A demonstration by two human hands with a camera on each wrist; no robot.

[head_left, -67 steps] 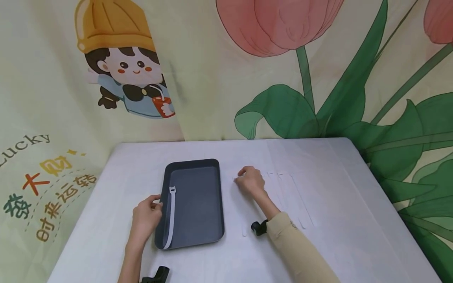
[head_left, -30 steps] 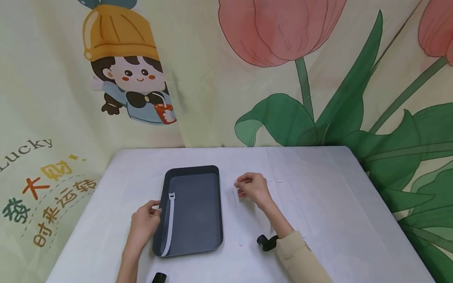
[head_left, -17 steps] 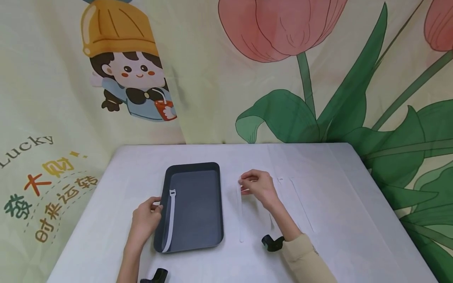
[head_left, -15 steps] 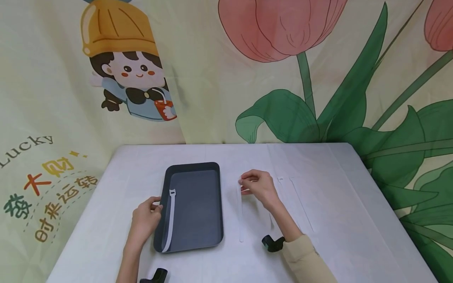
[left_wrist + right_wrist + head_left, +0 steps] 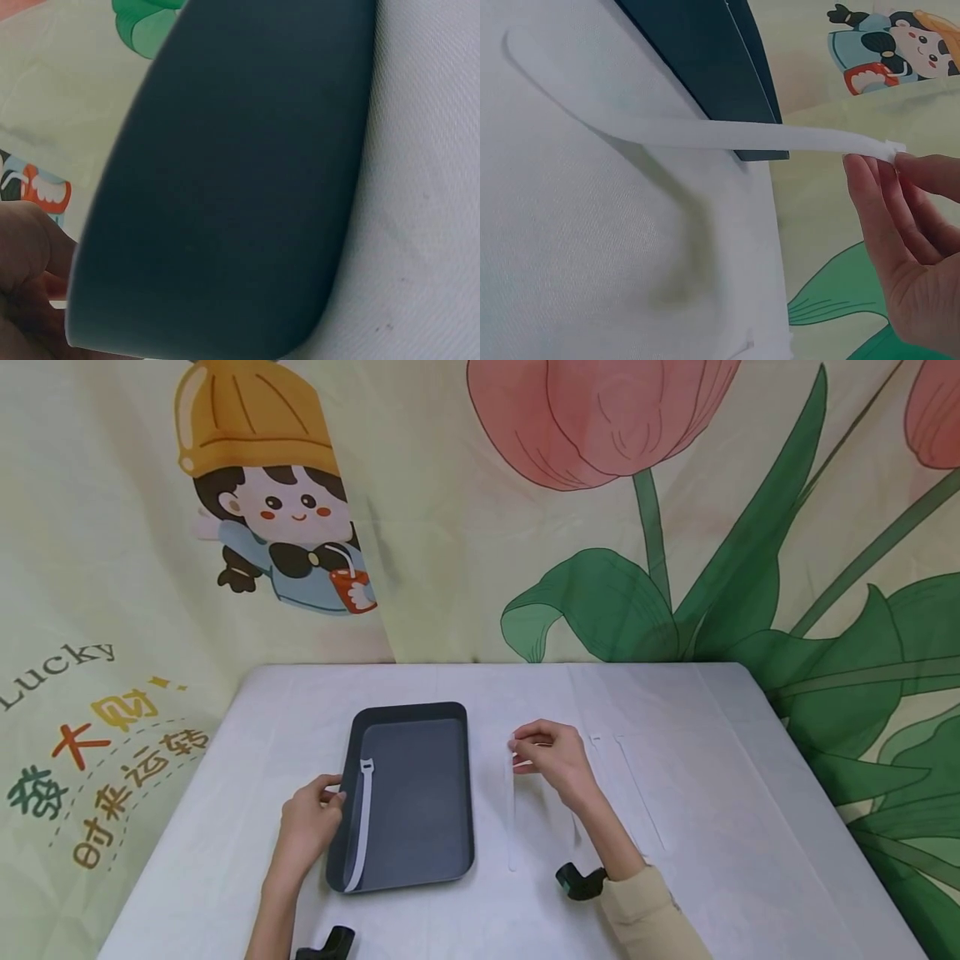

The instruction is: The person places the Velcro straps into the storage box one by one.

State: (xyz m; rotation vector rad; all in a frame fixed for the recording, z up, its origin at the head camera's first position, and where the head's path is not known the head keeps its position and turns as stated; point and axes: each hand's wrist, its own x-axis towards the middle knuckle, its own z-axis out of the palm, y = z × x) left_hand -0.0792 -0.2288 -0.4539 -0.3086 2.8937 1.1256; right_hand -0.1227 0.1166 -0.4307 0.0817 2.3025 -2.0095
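A dark grey rectangular tray stands left of the table's middle. Inside it, along the left side, lies a white cable tie with a slotted head. My left hand pinches the tray's left rim; the left wrist view shows the fingers at the edge of the tray wall. Right of the tray, my right hand pinches another white cable tie near its head, between thumb and fingertips. That tie's head end is raised, while its tail curves down to the tabletop.
More thin white strips lie on the white tabletop right of my right hand, hard to make out against the cloth. A printed backdrop hangs behind the table's far edge. Black wrist cameras sit by both wrists.
My right hand has lifted the head end of a white cable tie from the table and shifted slightly right. My left hand stays at the tray's rim, and the tray keeps its place.
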